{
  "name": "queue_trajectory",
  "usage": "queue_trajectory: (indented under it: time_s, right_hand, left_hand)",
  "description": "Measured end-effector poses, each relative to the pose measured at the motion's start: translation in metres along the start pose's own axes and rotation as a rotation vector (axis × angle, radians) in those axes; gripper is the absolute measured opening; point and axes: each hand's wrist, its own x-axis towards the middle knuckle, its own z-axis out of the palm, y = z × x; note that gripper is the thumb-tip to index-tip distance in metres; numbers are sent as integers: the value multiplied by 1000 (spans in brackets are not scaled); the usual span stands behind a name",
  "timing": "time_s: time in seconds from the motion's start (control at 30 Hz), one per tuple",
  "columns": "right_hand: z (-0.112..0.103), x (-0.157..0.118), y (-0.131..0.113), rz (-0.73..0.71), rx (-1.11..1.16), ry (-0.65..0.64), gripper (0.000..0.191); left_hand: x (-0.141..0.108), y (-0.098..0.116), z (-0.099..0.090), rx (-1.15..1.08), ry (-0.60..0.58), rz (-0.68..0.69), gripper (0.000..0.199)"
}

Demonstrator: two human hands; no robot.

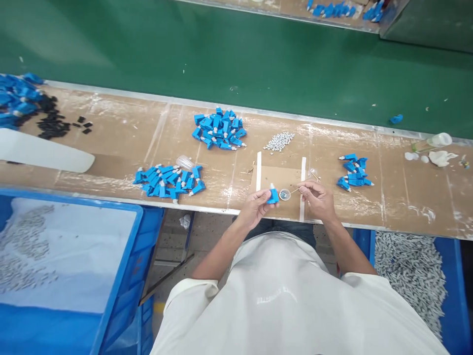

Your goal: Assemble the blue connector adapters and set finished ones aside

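Note:
My left hand [254,208] is closed on a small blue plastic part [273,195] with a white tip pointing up. Pinched in my right hand [318,199] is a thin stick [294,191], slanting down to the left. Its end reaches a small round clear cup [285,195] between my hands, with something dark inside. Under them lies a cardboard sheet [283,175] bordered by two white tape strips [258,171]. Beyond it is a heap of small whitish pieces [279,141].
Blue parts lie in piles at the back [219,129], left [168,181] and right [355,172]. A clear bottle [439,140] lies far right. Black pieces [53,121] and a white blade-like panel [44,150] are at left. Blue bins [138,231] of grey pieces flank me below the bench.

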Motion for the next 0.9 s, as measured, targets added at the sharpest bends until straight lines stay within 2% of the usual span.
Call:
queue_trajectory:
  time_s: [0.1,0.23,0.5,0.7,0.9]
  right_hand:
    - [1,1,-3,42,119,42,39]
    - [4,-2,-16,-2,215,74,38]
    - [13,-22,-51,-237,53,88,22]
    - [16,-24,-52,-299,-6,64,17]
    - [18,-23,-48,-275,-27,43,21]
  left_hand:
    - [-3,-7,4,-21,-14,-54,41]
    - [-6,-9,9,-12,-40,-99,36]
    - [-14,-8,18,-23,-95,-118,46]
    - [-16,-7,19,-35,-106,-106,50]
    - [-16,-8,17,-48,-104,-103,49]
